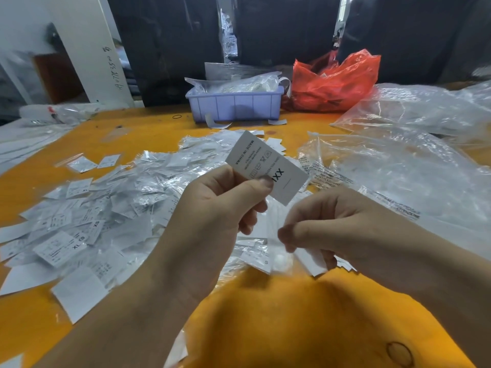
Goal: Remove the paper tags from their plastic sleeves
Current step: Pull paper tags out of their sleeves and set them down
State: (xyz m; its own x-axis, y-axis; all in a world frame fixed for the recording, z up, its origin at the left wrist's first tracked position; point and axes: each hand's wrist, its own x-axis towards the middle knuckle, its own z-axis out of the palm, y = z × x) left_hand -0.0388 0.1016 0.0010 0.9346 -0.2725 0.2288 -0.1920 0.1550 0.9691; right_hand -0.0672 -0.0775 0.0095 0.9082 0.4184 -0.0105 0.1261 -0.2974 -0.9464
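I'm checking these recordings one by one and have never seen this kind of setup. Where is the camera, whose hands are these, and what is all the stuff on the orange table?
There is no machine here. One wide-angle camera sits on a person's head and looks forward and down, so you see their own two bare hands.

The left hand pinches a paper tag between thumb and fingers; it reads "MADE IN CHINA" with a size beginning "XX". The right hand has a pinching grip on a clear plastic sleeve, which is blurred.

On the orange table lies a big pile of tags and sleeves, mostly to the left. To the right are large clear plastic bags. At the far edge stand a pale purple bin filled with plastic and a red plastic bag.
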